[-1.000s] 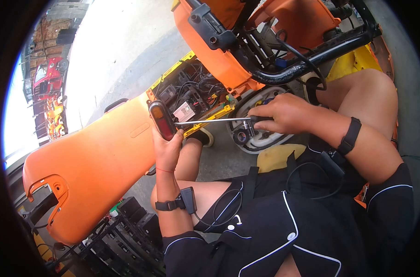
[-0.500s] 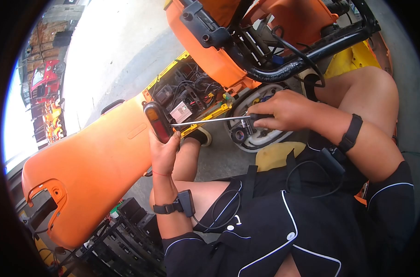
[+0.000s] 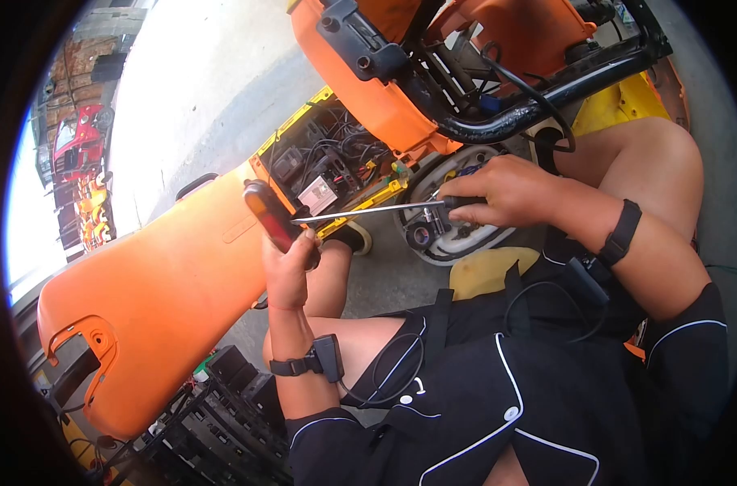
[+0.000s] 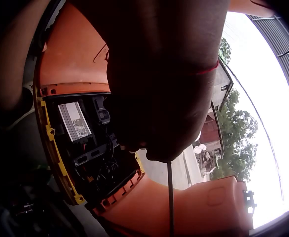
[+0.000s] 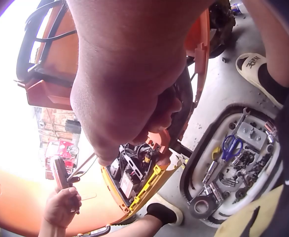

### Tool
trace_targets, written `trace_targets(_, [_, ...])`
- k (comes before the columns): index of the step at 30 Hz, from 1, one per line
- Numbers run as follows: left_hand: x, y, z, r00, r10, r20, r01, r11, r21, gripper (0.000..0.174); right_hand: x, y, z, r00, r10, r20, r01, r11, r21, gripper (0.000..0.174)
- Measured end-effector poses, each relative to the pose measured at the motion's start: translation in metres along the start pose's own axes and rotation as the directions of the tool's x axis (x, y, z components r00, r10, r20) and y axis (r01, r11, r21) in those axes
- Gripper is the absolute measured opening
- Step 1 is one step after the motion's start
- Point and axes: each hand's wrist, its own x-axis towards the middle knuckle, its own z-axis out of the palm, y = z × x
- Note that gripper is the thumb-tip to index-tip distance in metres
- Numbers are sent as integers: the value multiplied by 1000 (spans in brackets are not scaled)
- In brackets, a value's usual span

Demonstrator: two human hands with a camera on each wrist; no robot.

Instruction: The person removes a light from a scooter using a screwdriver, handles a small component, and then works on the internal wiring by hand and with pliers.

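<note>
Screwdriver (image 3: 368, 212) pinched by fingers of right hand (image 3: 502, 193), tip at edge of tail lamp (image 3: 269, 217) gripped by left hand (image 3: 287, 273), might slip if lamp tilts.

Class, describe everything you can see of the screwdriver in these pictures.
The screwdriver has a long, straight, silvery shaft that looks like metal and a dark handle, partly hidden in the right hand gripping it. In the head view it runs nearly level between the hands, its far end at the reddish lamp held by the left hand. What the tip engages is too small to tell.
</note>
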Motion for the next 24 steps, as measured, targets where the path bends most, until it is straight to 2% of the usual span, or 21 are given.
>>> trace_targets(2, [2, 0, 2, 994, 62, -88, -69, 994, -87, 27, 2, -6, 0, 997, -30, -73, 33, 999, 41, 35])
trace_targets(4, [6, 1, 4, 989, 85, -118, -93, 994, -62, 27, 3, -18, -6, 999, 15, -51, -15, 1000, -10, 34])
trace_targets(5, [11, -7, 1, 976, 150, -158, -123, 977, 172, 29, 3, -24, -8, 998, 60, -28, -61, 996, -60, 34])
trace_targets(6, [13, -13, 1, 958, 219, -183, -132, 908, 397, 31, 2, -30, -9, 998, 55, -22, -56, 997, -61, 34])
trace_targets(7, [16, -18, 3, 943, 268, -195, -144, 860, 489, 37, -1, -35, -9, 996, 81, -29, -83, 993, -84, 34])
trace_targets(8, [17, -20, 6, 943, 268, -195, -144, 860, 489, 37, -3, -40, -10, 993, 110, -40, -114, 988, -107, 34])
trace_targets(10, [17, -18, 19, 942, 272, -198, -56, 708, 704, 39, -4, -48, -10, 985, 172, -3, -172, 982, -85, 33])
trace_targets(11, [21, -34, 20, 913, 366, -181, -111, 649, 753, 40, -5, -51, -11, 972, 231, 37, -229, 971, -64, 33])
trace_targets(12, [21, -34, 24, 914, 363, -180, -110, 650, 752, 40, -6, -54, -13, 972, 234, 39, -231, 971, -64, 33])
trace_targets(15, [16, -41, 31, 938, 322, -127, -112, 630, 769, 38, -9, -53, -21, 931, 280, 235, -325, 928, 182, 33])
trace_targets(19, [15, -56, 30, 942, 325, -78, -150, 620, 770, 37, -11, -32, -6, 926, 234, 297, -324, 896, 305, 32])
trace_targets(20, [16, -56, 30, 943, 324, -82, -149, 627, 764, 37, -13, -35, -2, 924, 237, 301, -327, 897, 297, 32])
trace_targets(22, [18, -58, 30, 948, 294, -119, -101, 637, 764, 38, -14, -51, 6, 944, 307, 118, -302, 951, -62, 29])
trace_targets(24, [21, -58, 30, 942, 310, -129, -107, 642, 759, 38, -13, -53, 11, 948, 301, 103, -288, 949, -127, 27])
